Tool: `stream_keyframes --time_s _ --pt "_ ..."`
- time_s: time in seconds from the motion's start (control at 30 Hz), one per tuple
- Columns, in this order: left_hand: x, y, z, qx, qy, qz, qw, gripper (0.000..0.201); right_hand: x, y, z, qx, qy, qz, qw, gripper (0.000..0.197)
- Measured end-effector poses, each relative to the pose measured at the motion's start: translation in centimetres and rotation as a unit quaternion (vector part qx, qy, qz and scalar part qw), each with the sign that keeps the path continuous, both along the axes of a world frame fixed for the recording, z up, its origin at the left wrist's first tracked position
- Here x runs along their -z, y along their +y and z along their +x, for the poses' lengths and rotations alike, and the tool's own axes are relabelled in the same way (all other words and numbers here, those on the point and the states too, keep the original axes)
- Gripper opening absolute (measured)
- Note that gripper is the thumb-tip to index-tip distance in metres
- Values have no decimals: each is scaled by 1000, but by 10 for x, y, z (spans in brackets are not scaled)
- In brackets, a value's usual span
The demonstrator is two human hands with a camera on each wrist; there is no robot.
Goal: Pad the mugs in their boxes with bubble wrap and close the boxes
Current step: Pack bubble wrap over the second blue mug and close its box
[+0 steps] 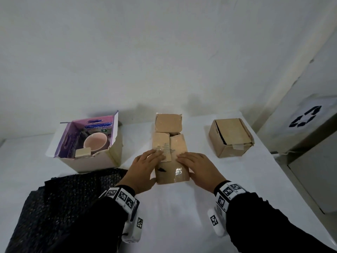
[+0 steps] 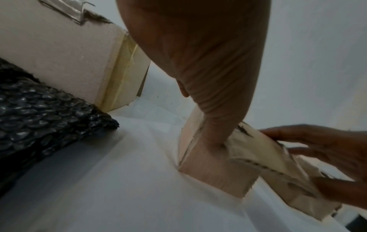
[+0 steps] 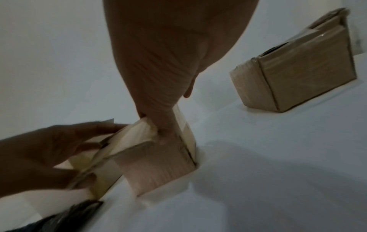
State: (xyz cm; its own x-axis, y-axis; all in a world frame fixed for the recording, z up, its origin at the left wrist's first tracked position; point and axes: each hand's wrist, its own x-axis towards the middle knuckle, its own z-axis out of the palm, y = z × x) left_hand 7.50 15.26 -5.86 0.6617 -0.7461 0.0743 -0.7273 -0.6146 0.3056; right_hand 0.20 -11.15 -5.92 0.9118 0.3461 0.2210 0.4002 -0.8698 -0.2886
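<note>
Brown box (image 1: pixel 170 157), centre frame on the white surface (image 1: pixel 182 216): left hand (image 1: pixel 144 168) and right hand (image 1: pixel 197 167) press its flaps flat, fingers straight. Likely light, creasing cardboard; best held at side walls.

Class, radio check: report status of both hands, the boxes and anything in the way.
Left hand and right hand flat, pressing middle box flaps down; far flap up. Right box closed. Left box open, mug unpadded. Nothing blocking.
</note>
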Motion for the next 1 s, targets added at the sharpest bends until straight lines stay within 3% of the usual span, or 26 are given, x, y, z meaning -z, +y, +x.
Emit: stream_keyframes --time_s 0.1,0.17,0.23,0.27,0.37,0.47,0.53,0.6,0.7,0.8,0.9,1.0 --pt "-6 -3 11 -17 35 -52 998 65 -10 -6 11 -19 -9 33 999 40" --pt "-9 -8 16 -44 18 -91 995 55 -14 -5 19 -1 -16 64 998 43" --pt "-7 -15 19 -98 3 -110 989 50 -13 -3 27 73 -21 121 990 46" --pt "-6 -17 20 -131 37 -126 983 48 -11 -4 30 122 -13 162 979 49" --pt "-5 -27 17 -202 214 -209 933 44 -8 -7 44 224 69 269 934 72" --pt "-5 -31 18 -261 272 -199 904 73 -17 -7 65 255 228 362 867 85" --pt "-4 -28 23 -275 291 -138 906 86 -26 -7 86 261 300 429 811 77" --pt "-6 -25 25 -266 292 -89 915 83 -34 -5 106 272 312 462 784 64" --pt "-14 -28 24 -260 316 -100 907 71 -48 1 137 264 287 485 782 53" --pt "-17 -28 24 -279 371 -152 873 68 -62 8 159 232 256 487 802 42" --pt "-16 -29 25 -307 445 -188 820 61 -75 13 167 171 196 453 852 15" --pt "-19 -34 27 -350 504 -239 753 50 -83 13 157 109 126 375 912 9"
